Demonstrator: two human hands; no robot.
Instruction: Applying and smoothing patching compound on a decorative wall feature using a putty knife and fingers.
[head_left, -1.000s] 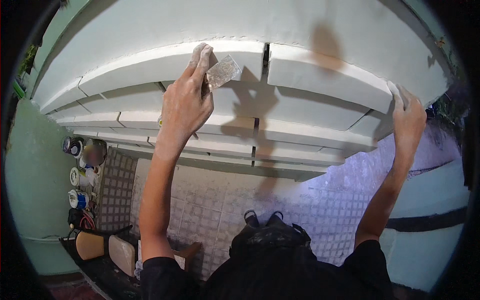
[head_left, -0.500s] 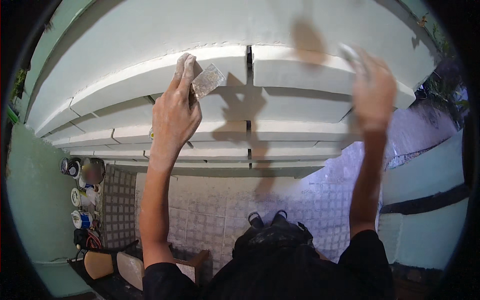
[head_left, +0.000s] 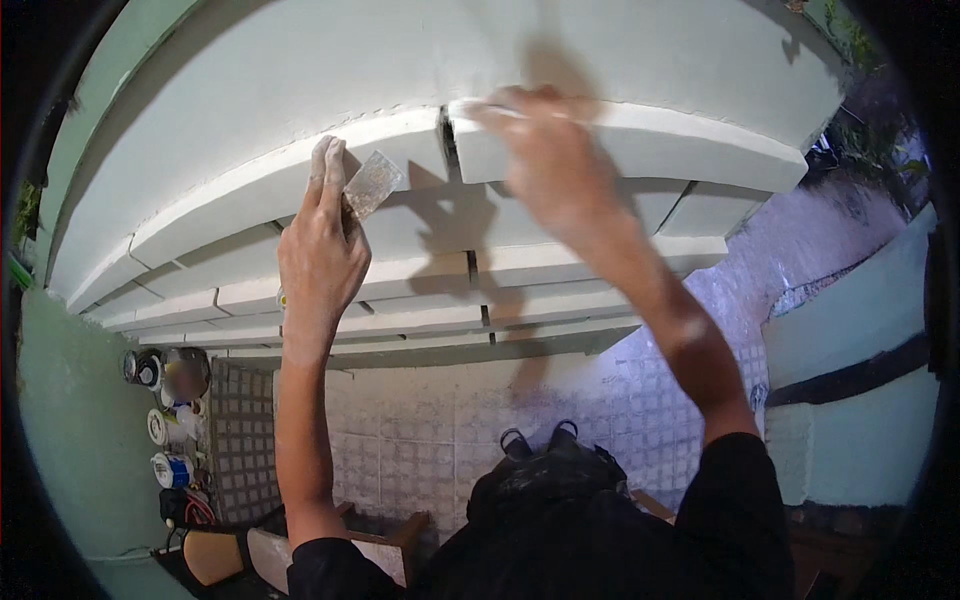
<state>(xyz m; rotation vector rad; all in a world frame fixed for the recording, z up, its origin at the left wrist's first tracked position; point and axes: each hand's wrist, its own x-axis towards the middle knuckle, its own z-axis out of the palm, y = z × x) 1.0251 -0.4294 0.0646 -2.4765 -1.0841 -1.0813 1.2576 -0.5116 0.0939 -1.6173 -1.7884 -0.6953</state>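
My left hand is dusted white and closed round a putty knife. Its flat, scuffed metal blade sticks out to the right beside the fingers, while the handle is hidden in the palm. Those fingertips reach the front of the white moulded ledge, left of a dark vertical gap. Across that gap, my right hand is at the ledge's top edge, its fingers bent together and blurred. Something thin and pale shows at the right fingertips, too smeared to name.
More white stepped ledges run below, above a tiled floor. Tubs and buckets stand along the green wall at left. Chairs are at lower left. Plants grow at far right.
My right hand has swept left along the ledge, to just right of the gap. The left hand keeps its hold on the putty knife; the view has shifted slightly.
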